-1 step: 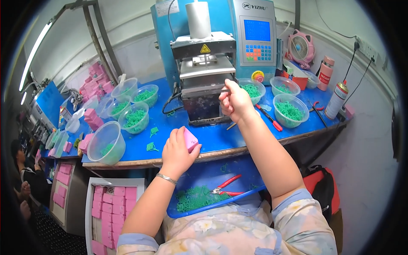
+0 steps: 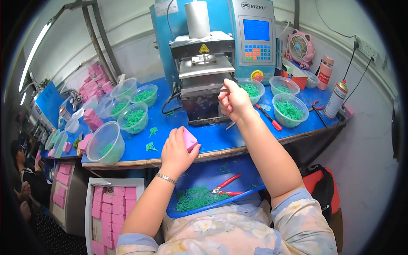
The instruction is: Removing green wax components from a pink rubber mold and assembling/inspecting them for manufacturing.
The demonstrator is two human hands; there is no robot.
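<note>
At the front edge of the blue table my left hand [image 2: 175, 149] is closed over a pink block [image 2: 190, 140], its thumb along the near side. Farther up, my right hand [image 2: 233, 100] is closed in front of the press [image 2: 204, 76]. Its fingers pinch a thin dark bar [image 2: 222, 90] by the dark mould; where the bar ends is hidden. Across my lap lies a blue tray [image 2: 246, 193] with green lattice scraps [image 2: 197, 199] and red-handled nippers [image 2: 226, 183].
Clear plastic bowls [image 2: 106, 142] of green pieces stand on both sides of the press. Beside the right-hand bowls [image 2: 290, 111] lie a red-and-black tool [image 2: 272, 120] and pliers [image 2: 316, 109]. A white-framed tray of pink blocks [image 2: 112, 208] is at lower left. Another person [image 2: 32, 178] sits far left.
</note>
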